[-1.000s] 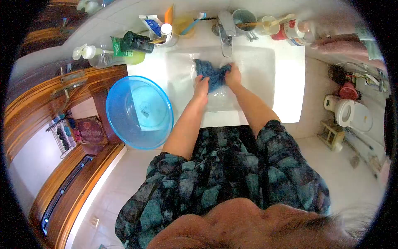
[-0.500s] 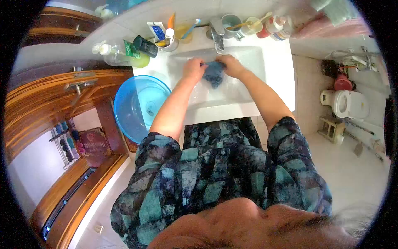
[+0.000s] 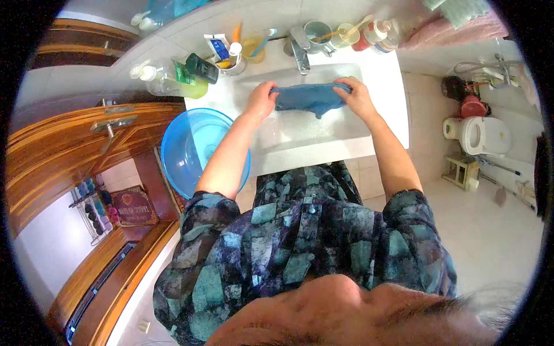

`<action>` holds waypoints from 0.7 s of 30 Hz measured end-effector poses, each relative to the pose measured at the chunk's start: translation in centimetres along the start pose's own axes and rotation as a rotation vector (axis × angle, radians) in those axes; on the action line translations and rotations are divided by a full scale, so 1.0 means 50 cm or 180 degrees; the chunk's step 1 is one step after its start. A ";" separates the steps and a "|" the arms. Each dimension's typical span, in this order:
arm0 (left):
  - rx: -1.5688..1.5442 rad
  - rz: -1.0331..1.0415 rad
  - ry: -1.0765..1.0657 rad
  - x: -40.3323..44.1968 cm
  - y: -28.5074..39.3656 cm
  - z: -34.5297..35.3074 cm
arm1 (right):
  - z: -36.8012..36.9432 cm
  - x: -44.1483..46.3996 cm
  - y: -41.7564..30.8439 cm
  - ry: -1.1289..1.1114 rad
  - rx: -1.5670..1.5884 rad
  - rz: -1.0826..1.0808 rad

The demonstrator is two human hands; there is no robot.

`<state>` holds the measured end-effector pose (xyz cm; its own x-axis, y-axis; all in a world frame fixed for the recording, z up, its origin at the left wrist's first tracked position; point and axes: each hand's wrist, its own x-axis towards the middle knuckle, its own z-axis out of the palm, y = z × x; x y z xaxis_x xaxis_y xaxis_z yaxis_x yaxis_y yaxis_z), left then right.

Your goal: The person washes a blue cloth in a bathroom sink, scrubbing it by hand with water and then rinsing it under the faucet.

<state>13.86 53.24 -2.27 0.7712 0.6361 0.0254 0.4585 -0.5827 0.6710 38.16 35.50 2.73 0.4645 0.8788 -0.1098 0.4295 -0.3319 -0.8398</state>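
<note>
A dark blue cloth [image 3: 310,99] is stretched out between my two hands, above the white sink [image 3: 300,138]. My left hand [image 3: 262,101] pinches its left end, and my right hand [image 3: 356,98] grips the right end. The upper edge of the cloth is pulled almost straight, while its lower part droops into a small point near the middle. Just behind the cloth stands the chrome faucet [image 3: 300,52]. Whether water runs from it I cannot tell.
A blue plastic basin [image 3: 176,153] stands left of the sink, partly behind my left forearm. Along the back are a toothbrush cup [image 3: 234,64], a green soap bottle [image 3: 173,83], a grey mug [image 3: 318,32] and several other bottles. A toilet [image 3: 479,136] is at the right.
My hands have moved apart, the right one farther to the right. The cloth, bunched up before, is now spread wide between them.
</note>
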 end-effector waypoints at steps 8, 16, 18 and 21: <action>-0.1429 -0.0371 -0.0524 0.019 0.094 0.027 | 0.088 -0.011 -0.079 -0.0898 0.1629 0.0115; -0.1958 -0.0956 0.0063 -0.013 0.164 0.061 | 0.233 -0.038 0.044 -0.0622 0.1017 0.0417; -0.2362 -0.1078 0.0355 -0.018 0.209 0.029 | 0.261 -0.033 0.034 -0.0603 0.0782 0.0153; -0.2171 -0.1206 0.1072 -0.012 0.167 0.031 | 0.268 0.040 0.046 -0.0638 0.0892 -0.0203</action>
<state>17.89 47.23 2.16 0.3971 0.9063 -0.1444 0.2092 0.0638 0.9758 29.69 41.09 -6.57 0.2702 0.9538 -0.1312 0.2106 -0.1915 -0.9586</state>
